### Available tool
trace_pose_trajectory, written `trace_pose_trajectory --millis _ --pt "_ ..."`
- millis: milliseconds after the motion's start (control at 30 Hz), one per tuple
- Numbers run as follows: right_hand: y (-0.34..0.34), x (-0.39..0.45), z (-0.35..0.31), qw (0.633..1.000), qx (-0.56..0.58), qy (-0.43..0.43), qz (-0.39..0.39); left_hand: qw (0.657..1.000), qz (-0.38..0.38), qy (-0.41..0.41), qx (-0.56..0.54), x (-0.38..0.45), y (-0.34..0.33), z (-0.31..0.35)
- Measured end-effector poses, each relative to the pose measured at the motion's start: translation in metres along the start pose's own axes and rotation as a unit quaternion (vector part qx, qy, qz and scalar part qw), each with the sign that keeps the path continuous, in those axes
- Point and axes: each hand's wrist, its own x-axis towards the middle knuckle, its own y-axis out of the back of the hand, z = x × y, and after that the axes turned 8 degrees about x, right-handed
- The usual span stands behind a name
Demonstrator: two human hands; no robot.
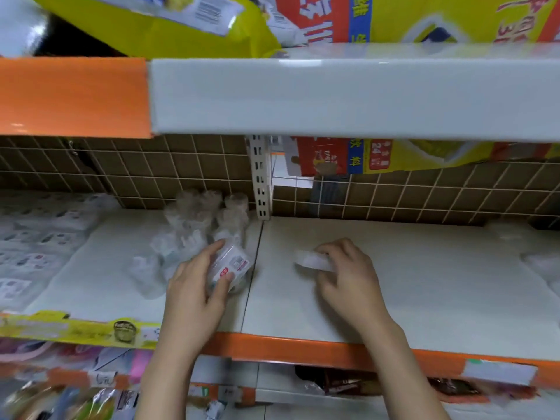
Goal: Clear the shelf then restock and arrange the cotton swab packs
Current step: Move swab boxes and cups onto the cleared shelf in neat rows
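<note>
Left hand (198,280) and right hand (348,274) forward, fingers curled, gripping.

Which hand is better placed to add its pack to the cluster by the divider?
Left. The left hand grips a pack beside the cluster; the right hand is further off.

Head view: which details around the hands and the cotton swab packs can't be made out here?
- Right hand: its curled fingers cover most of the small white pack; label unreadable.
- Left hand: the held pack has print too small and blurred to read.
- Clear packs behind: motion blur; count unclear.
- White packs at left: blurred, cut by the frame edge.
</note>
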Motion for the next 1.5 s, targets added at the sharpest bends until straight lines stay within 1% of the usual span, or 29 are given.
trace_pose_trajectory --millis 133,267,333,467,533,633,767,867,967,1100,1200,1267,1367,1500 --pt "-0.014 0.009 -0.016 1.0 0.012 0.011 0.021 1.0 0.016 -0.008 0.013 0.0 0.011 -0.014" --pt "-0.021 0.015 -0.016 0.999 0.036 0.007 0.019 1.0 0.002 0.027 -0.01 0.0 0.012 -0.008" --pt "-0.026 0.017 -0.014 0.998 0.065 -0.008 0.01 0.999 0.015 0.039 -0.013 0.0 0.012 -0.005" --pt "-0.035 0.019 -0.02 0.981 0.183 -0.056 -0.029 0.996 0.064 0.062 -0.026 0.003 0.016 -0.008" --pt "-0.041 0.021 -0.025 0.977 0.201 -0.066 -0.035 0.993 0.069 0.087 -0.034 0.005 0.02 -0.012" --pt "-0.051 0.031 -0.038 0.975 0.209 -0.055 -0.042 0.991 0.064 0.113 -0.044 0.012 0.027 -0.024" --pt "-0.066 0.05 -0.068 0.976 0.209 -0.023 -0.056 0.988 0.067 0.139 -0.028 0.022 0.04 -0.055" --pt "-0.087 0.063 -0.097 0.976 0.21 -0.02 -0.045 0.986 0.073 0.145 -0.028 0.036 0.056 -0.084" --pt "-0.114 0.073 -0.134 0.98 0.191 -0.044 -0.022 0.99 0.052 0.13 -0.022 0.049 0.081 -0.121" --pt "-0.161 0.077 -0.19 0.969 0.242 -0.052 -0.01 0.995 0.035 0.089 -0.017 0.059 0.121 -0.181" --pt "-0.196 0.074 -0.225 0.964 0.259 -0.063 -0.006 0.997 0.028 0.075 0.021 0.065 0.148 -0.222" --pt "-0.214 0.074 -0.243 0.966 0.252 -0.062 -0.006 0.996 0.035 0.069 0.053 0.068 0.162 -0.243" --pt "-0.231 0.077 -0.256 0.983 0.181 -0.018 0.0 0.994 0.026 0.053 0.096 0.074 0.174 -0.269" --pt "-0.239 0.084 -0.263 0.994 0.101 0.034 -0.001 0.994 0.015 0.034 0.101 0.08 0.176 -0.287"
